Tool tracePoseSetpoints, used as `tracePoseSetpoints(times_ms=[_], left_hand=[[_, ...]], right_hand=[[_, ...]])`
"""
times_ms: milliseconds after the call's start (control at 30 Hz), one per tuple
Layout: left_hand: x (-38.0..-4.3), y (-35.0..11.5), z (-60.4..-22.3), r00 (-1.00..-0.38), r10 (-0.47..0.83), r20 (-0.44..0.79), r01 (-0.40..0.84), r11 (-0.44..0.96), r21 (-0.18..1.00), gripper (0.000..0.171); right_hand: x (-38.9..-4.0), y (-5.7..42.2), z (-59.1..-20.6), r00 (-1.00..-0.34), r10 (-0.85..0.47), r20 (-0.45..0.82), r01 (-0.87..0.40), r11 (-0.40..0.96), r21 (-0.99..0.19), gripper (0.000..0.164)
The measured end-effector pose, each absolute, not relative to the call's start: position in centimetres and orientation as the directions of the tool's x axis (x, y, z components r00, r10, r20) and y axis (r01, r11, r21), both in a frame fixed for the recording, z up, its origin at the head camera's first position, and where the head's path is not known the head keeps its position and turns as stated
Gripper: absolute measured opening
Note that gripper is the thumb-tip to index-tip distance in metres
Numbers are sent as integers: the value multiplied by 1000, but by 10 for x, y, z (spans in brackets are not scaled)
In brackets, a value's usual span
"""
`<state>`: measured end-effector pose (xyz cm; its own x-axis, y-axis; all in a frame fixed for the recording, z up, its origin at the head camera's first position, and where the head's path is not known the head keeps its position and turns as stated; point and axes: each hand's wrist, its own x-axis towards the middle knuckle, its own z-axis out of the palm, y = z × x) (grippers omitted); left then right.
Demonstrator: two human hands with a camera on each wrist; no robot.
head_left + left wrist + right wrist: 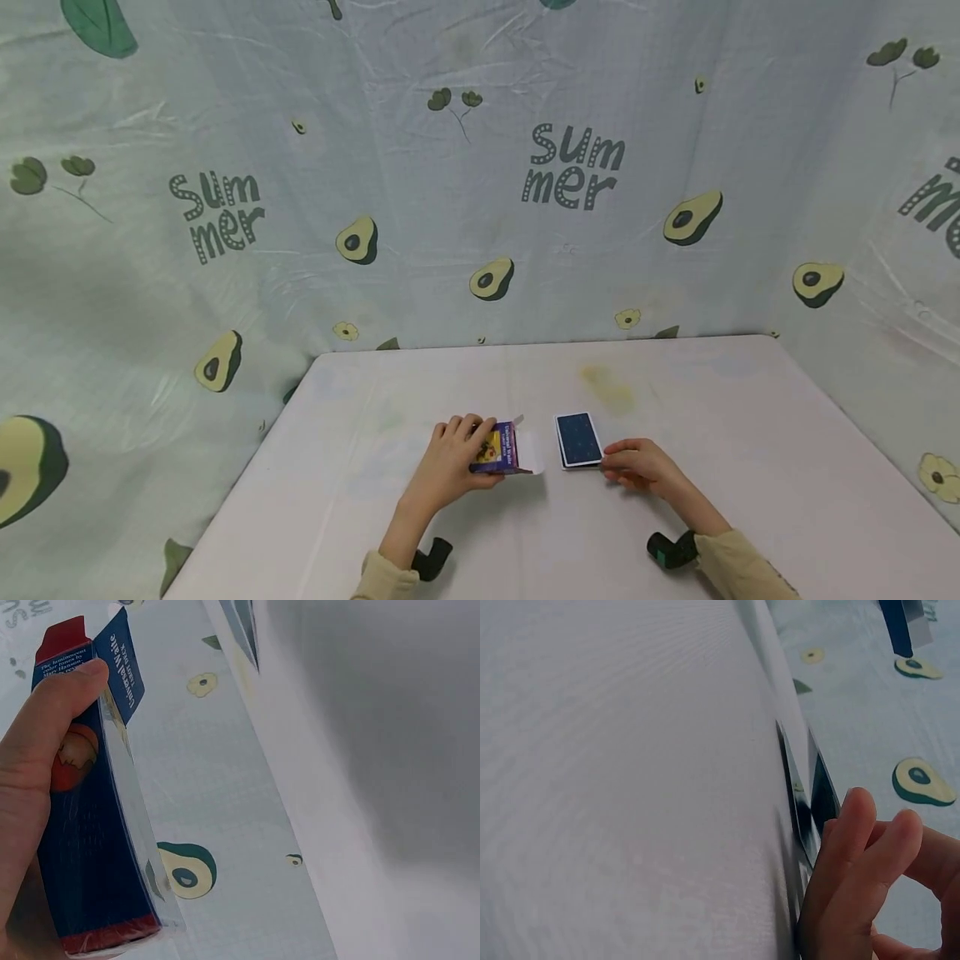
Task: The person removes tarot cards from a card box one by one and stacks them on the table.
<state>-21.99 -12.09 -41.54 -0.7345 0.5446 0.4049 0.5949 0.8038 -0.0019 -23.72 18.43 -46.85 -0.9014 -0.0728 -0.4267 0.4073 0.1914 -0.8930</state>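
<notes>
My left hand [448, 465] grips a small tarot card box [495, 450] above the table, thumb along one face. The box is blue with a red end, and its printed flap [120, 667] stands open, reading "Universal Waite". To its right lie tarot cards [578, 439] with dark blue, white-bordered backs. At their lower right corner, my right hand [639, 467] pinches the edge of the cards. From the right wrist, an upper dark card [823, 787] shows with a gap to the shiny-edged layer [799, 810] below; the fingers hide part of both.
A white-covered table [360, 417] spreads under both hands, with a yellowish stain [607, 390] beyond the cards. Behind and beside it hangs a pale curtain [420, 183] printed with avocados and "summer". Each wrist wears a black camera [432, 559].
</notes>
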Motion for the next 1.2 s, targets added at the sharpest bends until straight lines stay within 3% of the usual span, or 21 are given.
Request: tracePoseSetpoints(times_ms=[700, 1200], left_hand=[[-213, -136, -420, -770, 530, 356, 585, 809, 61, 73], [-216, -141, -418, -777, 502, 378, 572, 815, 91, 74]], right_hand=[[-241, 184, -472, -900, -52, -434, 406, 268, -874, 30], [-240, 189, -464, -912, -119, -393, 352, 264, -898, 31]])
